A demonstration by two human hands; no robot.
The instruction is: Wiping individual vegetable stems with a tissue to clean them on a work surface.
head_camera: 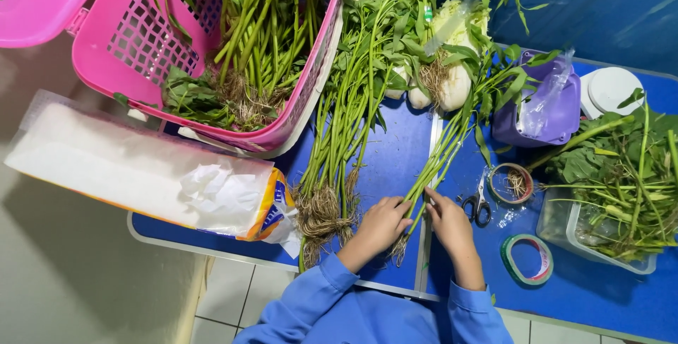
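While both your hands close on the thin bundle of green stalks (438,164) near its roots on the blue table (395,160), your left hand (381,224) and right hand (448,222) sit together; scissors (479,206) lie just right.

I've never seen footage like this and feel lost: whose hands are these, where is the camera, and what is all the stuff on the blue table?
The single picture comes from a camera worn on a person's head, looking down. The blue-sleeved left hand and right hand are that person's own. Both grip a thin bunch of long green rooted stalks on the blue table. A thicker bunch of rooted stalks lies left of it. A pink plastic basket holds more greens. Beside the right hand lie small scissors and a green tape roll.
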